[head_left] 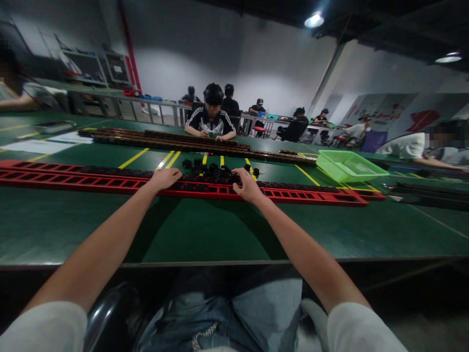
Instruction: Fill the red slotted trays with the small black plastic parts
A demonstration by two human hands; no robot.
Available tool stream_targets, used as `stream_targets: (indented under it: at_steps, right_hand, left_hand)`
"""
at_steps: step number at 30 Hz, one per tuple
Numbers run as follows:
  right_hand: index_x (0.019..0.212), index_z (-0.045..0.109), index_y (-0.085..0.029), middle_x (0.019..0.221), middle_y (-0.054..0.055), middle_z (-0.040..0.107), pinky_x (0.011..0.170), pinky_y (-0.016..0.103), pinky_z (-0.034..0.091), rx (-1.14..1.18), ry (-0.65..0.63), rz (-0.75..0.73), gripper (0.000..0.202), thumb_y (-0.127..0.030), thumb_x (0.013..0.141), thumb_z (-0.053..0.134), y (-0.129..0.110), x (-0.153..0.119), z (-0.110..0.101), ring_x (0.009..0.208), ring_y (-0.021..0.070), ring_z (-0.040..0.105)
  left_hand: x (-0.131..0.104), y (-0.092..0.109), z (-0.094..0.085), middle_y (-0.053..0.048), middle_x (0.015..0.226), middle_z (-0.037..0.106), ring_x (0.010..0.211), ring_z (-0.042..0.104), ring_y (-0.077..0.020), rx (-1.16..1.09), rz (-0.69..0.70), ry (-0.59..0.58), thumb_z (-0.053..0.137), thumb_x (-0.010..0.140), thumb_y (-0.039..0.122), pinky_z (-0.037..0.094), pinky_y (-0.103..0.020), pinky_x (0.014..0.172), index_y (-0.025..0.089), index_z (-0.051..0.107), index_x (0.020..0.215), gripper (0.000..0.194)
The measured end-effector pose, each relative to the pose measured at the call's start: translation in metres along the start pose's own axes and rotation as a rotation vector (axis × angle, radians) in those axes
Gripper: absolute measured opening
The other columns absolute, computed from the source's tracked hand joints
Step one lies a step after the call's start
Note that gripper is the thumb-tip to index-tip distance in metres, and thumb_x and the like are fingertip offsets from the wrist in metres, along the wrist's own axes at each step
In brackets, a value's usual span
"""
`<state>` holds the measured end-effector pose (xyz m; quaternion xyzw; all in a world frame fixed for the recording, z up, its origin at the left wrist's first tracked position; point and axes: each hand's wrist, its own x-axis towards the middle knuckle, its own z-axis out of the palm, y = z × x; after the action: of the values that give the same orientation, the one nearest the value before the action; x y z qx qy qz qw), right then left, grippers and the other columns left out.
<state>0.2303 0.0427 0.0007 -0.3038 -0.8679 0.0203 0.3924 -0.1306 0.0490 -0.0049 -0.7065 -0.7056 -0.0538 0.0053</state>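
Across the green table lies a pair of long red slotted frames [110,184], one behind the other, with small black parts in many of the slots. My left hand [166,179] rests on the frames left of the middle, its fingers stretched to the right with nothing visible in them. To the right, my right hand [246,185] curls its thumb and fingers round a small black part at the frames; the fingers partly hide it. Loose black parts [214,169] lie in a heap between and just behind my hands.
A light green plastic basket [351,166] stands tilted at the back right. Long dark strips [164,139] are stacked behind the frames. White papers [40,145] lie at the left. A person [211,117] sits opposite, and other people work at both sides and farther back.
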Motion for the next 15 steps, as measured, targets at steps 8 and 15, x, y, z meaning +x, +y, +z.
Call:
stream_targets:
  at_steps: [8, 15]
  right_hand:
    - [0.124, 0.060, -0.020, 0.129, 0.013, 0.060, 0.108, 0.048, 0.045, -0.047, -0.184, -0.135, 0.045, -0.009, 0.081, 0.055, -0.024, -0.005, 0.012, 0.122, 0.0273, 0.054]
    - [0.114, 0.068, -0.020, 0.137, 0.014, 0.055, 0.104, 0.049, 0.047, -0.151, -0.202, -0.189, 0.037, -0.007, 0.083, 0.054, -0.026, -0.008, 0.020, 0.122, 0.0284, 0.053]
  left_hand:
    - [-0.001, 0.000, -0.001, -0.012, 0.129, 0.067, 0.122, 0.059, -0.0333, -0.018, 0.015, 0.008, 0.027, 0.098, 0.047, 0.041, -0.046, 0.102, 0.021, 0.067, 0.120, 0.052]
    - [-0.001, 0.000, -0.002, -0.013, 0.129, 0.066, 0.122, 0.059, -0.0332, -0.008, 0.013, -0.010, 0.026, 0.099, 0.048, 0.040, -0.047, 0.103, 0.021, 0.065, 0.121, 0.053]
